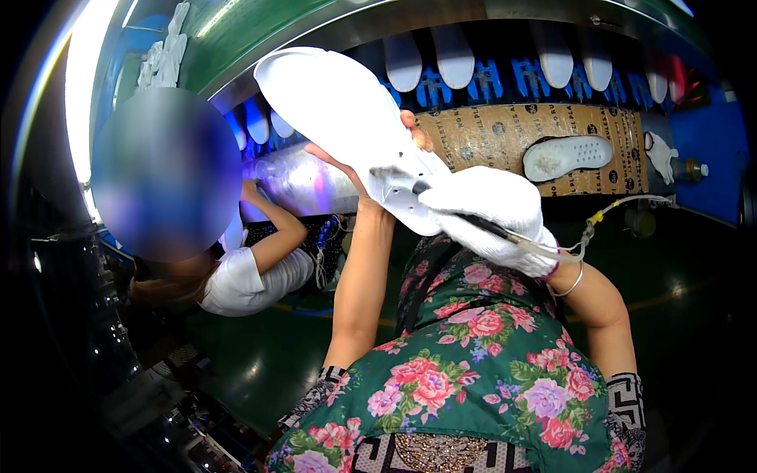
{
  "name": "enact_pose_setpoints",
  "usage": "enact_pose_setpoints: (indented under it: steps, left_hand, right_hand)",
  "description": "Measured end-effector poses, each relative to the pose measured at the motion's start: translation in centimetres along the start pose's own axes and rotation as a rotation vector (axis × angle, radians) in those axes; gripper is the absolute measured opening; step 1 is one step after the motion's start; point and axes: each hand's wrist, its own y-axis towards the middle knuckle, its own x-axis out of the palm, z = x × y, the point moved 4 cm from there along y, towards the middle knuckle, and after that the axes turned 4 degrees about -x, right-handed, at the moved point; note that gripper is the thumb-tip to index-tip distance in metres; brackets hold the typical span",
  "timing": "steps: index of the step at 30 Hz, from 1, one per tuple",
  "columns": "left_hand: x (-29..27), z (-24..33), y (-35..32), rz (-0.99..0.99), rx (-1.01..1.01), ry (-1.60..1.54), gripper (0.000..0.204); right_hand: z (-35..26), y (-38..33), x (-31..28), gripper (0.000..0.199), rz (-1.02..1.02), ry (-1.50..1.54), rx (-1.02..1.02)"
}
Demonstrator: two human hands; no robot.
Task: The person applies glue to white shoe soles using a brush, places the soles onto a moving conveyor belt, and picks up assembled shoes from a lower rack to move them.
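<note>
A white shoe-shaped piece (331, 106) is held aslant above the near edge of the cardboard-covered surface (473, 150). Its opposite edges are clasped by the bare left grip (356, 183). By the white-gloved right grip (497, 206), a dark pen-like tool (487, 225) with a tube (585, 238) attached is firmly clasped near the piece's lower end; whether contact is made cannot be told. On the cardboard, a white sole (579, 151) is laid.

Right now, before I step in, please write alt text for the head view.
A bare left hand holds up a white shoe sole while the white-gloved right hand grips a slim dark tool at the sole's nearer end. Beyond, a second sole lies on brown cardboard, with more white soles behind it. A co-worker is at left.
</note>
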Motion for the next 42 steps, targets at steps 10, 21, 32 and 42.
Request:
enact_pose_setpoints:
  steps: [10, 21, 32, 42]
  left_hand:
    - [1.3, 1.0, 1.1, -0.034, 0.056, 0.001, 0.119]
    - [-0.7, 2.4, 2.2, 0.057, -0.052, 0.256, 0.110]
    - [-2.1, 2.3, 1.9, 0.279, -0.287, 0.558, 0.093]
    - [1.3, 3.2, 3.4, 0.325, -0.457, 1.075, 0.076]
  right_hand:
    - [-0.1, -0.1, -0.2, 0.024, 0.000, 0.015, 0.024]
    - [-0.1, -0.8, 1.1, 0.023, -0.115, 0.037, 0.025]
    - [-0.3, -1.1, 1.7, 0.021, -0.206, 0.158, 0.167]
    - [0.1, 0.0, 2.3, 0.021, -0.301, 0.181, 0.101]
